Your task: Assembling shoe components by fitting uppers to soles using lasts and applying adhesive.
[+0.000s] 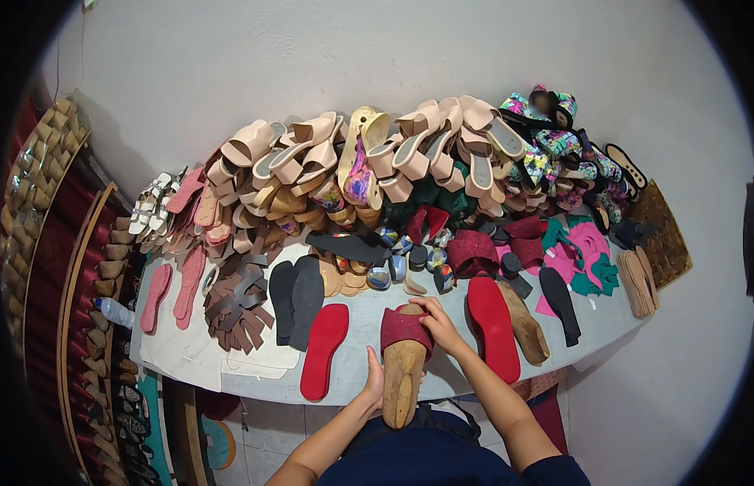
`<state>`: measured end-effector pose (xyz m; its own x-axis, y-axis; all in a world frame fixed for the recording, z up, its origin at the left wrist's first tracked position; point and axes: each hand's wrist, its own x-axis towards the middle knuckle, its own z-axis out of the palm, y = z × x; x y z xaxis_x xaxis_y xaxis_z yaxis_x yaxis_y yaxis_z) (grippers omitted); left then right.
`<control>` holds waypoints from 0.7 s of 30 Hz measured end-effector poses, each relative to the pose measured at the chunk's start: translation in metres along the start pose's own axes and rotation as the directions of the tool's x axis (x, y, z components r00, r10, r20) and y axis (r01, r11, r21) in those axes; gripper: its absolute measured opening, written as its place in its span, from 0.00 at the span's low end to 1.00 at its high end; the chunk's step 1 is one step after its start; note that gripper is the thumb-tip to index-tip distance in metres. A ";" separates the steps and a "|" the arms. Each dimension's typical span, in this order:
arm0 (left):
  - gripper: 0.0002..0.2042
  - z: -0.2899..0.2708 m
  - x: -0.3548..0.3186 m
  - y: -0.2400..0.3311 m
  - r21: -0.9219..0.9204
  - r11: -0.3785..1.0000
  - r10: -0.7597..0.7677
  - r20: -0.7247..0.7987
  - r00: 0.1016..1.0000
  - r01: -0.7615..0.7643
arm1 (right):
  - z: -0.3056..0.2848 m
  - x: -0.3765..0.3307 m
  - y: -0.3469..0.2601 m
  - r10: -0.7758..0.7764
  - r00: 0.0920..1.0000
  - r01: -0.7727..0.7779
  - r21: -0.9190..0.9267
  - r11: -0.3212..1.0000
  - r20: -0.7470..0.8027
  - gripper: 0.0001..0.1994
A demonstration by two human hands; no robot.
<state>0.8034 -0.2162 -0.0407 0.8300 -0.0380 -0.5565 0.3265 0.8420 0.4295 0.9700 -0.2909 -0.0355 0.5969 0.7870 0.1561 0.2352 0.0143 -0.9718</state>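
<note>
Gripping fingers: those of the right hand [442, 326] curved over a speckled dark red fabric strap [401, 330], holding its right side against a brown, foot-shaped wooden last [403, 381].
Left hand [374, 379]: its thumb lay along the last's left side; the other fingers were mostly hidden underneath, so their spread could not be told.
Last and strap: the last pointed toe-first toward the wall, its heel end close to the body, the strap around its front.
Flanking soles: one flat bright red sole [323, 352] rested to the left; another bright red sole [492, 328] lay to the right, beside a bare brown wooden last [527, 332].
Tabletop, outward: the pale grey table [604, 328] also bore dark grey soles [296, 300], a heap of brown strap pieces [237, 304] and textured pink soles [190, 283].
Far edge: pale pink heeled sandals [421, 146] were piled before the white wall [352, 49].
</note>
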 end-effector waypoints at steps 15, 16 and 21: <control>0.43 0.017 -0.005 -0.024 0.002 0.995 0.095 0.047 0.994 -0.095 | 0.013 -0.024 -0.021 -0.078 0.981 0.091 0.065 0.994 -0.176 0.23; 0.43 0.018 -0.006 -0.024 0.001 0.996 0.093 0.045 0.995 -0.094 | 0.013 -0.025 -0.022 -0.095 0.978 0.111 0.079 0.991 -0.183 0.22; 0.37 0.020 -0.016 -0.021 0.013 1.000 0.007 0.074 0.997 -0.008 | 0.014 -0.028 -0.021 -0.107 0.978 0.134 0.145 0.980 -0.178 0.23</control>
<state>0.7927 -0.2438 -0.0263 0.8632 -0.0720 -0.4997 0.3260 0.8352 0.4428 0.9375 -0.3050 -0.0220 0.6949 0.6588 0.2882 0.1992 0.2087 -0.9575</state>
